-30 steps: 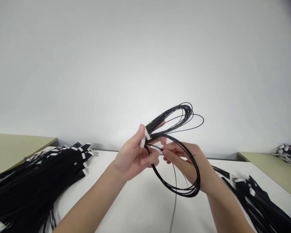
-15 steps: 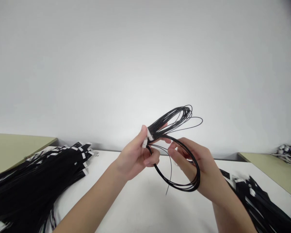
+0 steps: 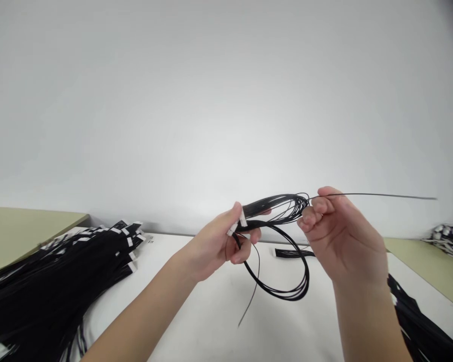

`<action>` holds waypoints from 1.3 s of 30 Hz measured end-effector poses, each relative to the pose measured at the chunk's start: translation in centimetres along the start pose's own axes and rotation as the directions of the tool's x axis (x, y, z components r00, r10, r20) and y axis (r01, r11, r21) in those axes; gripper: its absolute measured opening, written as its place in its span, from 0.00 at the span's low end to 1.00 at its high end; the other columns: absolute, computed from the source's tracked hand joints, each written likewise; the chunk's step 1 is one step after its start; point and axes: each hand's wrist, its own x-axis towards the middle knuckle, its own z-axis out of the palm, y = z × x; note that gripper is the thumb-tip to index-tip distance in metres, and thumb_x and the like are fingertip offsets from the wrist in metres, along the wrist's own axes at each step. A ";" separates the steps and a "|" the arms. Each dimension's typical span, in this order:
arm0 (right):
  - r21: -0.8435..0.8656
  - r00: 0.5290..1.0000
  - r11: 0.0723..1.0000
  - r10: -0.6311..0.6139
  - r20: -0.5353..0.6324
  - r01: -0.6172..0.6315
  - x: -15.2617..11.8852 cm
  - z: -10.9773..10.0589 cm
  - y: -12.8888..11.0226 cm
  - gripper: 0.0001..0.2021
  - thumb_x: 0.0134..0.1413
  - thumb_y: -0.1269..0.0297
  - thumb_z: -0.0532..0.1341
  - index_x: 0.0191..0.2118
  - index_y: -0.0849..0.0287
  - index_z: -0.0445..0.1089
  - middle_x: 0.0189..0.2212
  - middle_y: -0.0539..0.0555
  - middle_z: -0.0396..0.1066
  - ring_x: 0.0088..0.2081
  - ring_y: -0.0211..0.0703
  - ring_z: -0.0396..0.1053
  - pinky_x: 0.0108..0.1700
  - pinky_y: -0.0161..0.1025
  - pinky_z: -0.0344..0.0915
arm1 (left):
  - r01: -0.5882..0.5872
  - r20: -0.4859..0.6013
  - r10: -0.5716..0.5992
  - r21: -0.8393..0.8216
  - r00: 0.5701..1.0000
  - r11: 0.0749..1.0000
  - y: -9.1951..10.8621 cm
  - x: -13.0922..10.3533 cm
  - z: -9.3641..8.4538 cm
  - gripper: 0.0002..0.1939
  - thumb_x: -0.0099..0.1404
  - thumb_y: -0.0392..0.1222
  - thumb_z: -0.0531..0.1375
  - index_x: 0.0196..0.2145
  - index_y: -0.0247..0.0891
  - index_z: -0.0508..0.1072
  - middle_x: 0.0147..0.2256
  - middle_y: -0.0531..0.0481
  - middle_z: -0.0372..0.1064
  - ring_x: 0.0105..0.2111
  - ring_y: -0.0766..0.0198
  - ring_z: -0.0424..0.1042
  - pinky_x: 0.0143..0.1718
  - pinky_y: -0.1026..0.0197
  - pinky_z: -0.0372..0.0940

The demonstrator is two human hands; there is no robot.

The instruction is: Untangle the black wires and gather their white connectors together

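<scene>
A looped black wire harness is gripped near its white connectors by my left hand, thumb on top and fingers curled beneath. From the same hand a larger ring of black wires hangs down, and one thin loose wire end dangles inside and below it. My right hand is at the far end of the loops, its thumb and fingers pinched on a single thin black wire. That wire's free end sticks out to the right past the fingers.
On the left of the white table lies a big pile of black wire harnesses with white connectors. Another harness rests behind the ring. More black bundles lie at right, and others sit on the greenish surface.
My right hand has moved up and right from behind the ring and now pinches a wire drawn out from the loops. The looped bundle has tilted lower, nearly level.
</scene>
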 end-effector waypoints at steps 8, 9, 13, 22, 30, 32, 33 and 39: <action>0.094 0.932 0.972 -0.176 -0.317 0.215 0.3 0.8 0.1 0.07 0.59 0.61 0.60 0.33 0.55 0.73 0.33 0.49 0.63 0.33 0.33 0.69 0.37 0.35 0.71 | 0.046 -0.039 -0.046 0.003 0.998 0.999 0.5 -0.2 0.1 0.23 0.69 0.58 0.46 0.48 0.43 0.70 0.28 0.55 0.47 0.19 0.76 0.50 0.25 0.65 0.46; 0.088 0.941 0.974 -0.177 -0.287 0.210 0.3 0.7 0.0 0.06 0.59 0.60 0.60 0.35 0.54 0.73 0.32 0.48 0.63 0.32 0.33 0.69 0.36 0.34 0.71 | 0.044 -0.034 -0.044 0.005 0.998 0.999 0.5 -0.2 0.1 0.23 0.69 0.58 0.46 0.47 0.43 0.70 0.28 0.55 0.47 0.19 0.76 0.50 0.25 0.64 0.46; -0.021 0.972 0.973 -0.231 -0.051 0.230 -0.5 0.1 -0.1 0.07 0.57 0.62 0.61 0.41 0.47 0.74 0.19 0.44 0.56 0.17 0.30 0.55 0.18 0.31 0.60 | 0.008 -0.013 -0.008 0.038 1.000 0.999 0.4 -0.1 0.1 0.23 0.70 0.57 0.45 0.47 0.40 0.70 0.28 0.55 0.47 0.20 0.75 0.49 0.25 0.64 0.46; -0.632 0.871 0.601 -0.323 0.370 0.490 -1.2 0.6 0.3 0.08 0.52 0.78 0.61 0.31 0.57 0.71 0.22 0.47 0.61 0.24 0.33 0.54 0.26 0.36 0.53 | -0.006 0.053 -0.001 0.133 0.999 0.991 0.5 -0.1 -0.5 0.23 0.70 0.56 0.44 0.46 0.39 0.70 0.29 0.53 0.51 0.21 0.74 0.53 0.25 0.65 0.47; -0.669 0.879 0.571 -0.330 0.343 0.476 -1.2 0.4 0.4 0.08 0.53 0.78 0.60 0.30 0.57 0.68 0.21 0.47 0.58 0.23 0.32 0.53 0.25 0.35 0.51 | -0.006 0.090 -0.008 0.156 0.996 0.988 0.8 -0.3 -0.2 0.24 0.71 0.55 0.42 0.48 0.40 0.71 0.29 0.53 0.51 0.21 0.74 0.53 0.26 0.64 0.47; -0.672 0.874 0.559 -0.334 0.354 0.486 -1.2 0.4 0.4 0.08 0.53 0.78 0.60 0.30 0.57 0.68 0.22 0.47 0.58 0.23 0.32 0.53 0.25 0.35 0.51 | -0.012 0.101 -0.004 0.159 0.995 0.987 0.9 -0.3 -0.2 0.24 0.71 0.55 0.42 0.48 0.40 0.71 0.29 0.53 0.51 0.21 0.74 0.53 0.26 0.64 0.47; -0.674 0.871 0.553 -0.336 0.357 0.490 -1.2 0.4 0.4 0.08 0.53 0.78 0.60 0.30 0.57 0.68 0.22 0.47 0.58 0.23 0.32 0.53 0.25 0.35 0.52 | -0.015 0.105 -0.002 0.161 0.994 0.987 0.9 -0.3 -0.3 0.24 0.71 0.55 0.42 0.48 0.40 0.71 0.29 0.53 0.50 0.21 0.73 0.53 0.26 0.64 0.47; -0.683 0.857 0.520 -0.355 0.373 0.513 -1.2 0.4 0.5 0.07 0.53 0.78 0.60 0.31 0.58 0.69 0.21 0.46 0.56 0.24 0.33 0.53 0.26 0.36 0.52 | -0.023 0.122 0.004 0.160 0.993 0.987 0.8 -0.2 -0.3 0.24 0.71 0.55 0.42 0.48 0.40 0.71 0.29 0.53 0.51 0.21 0.73 0.53 0.26 0.64 0.48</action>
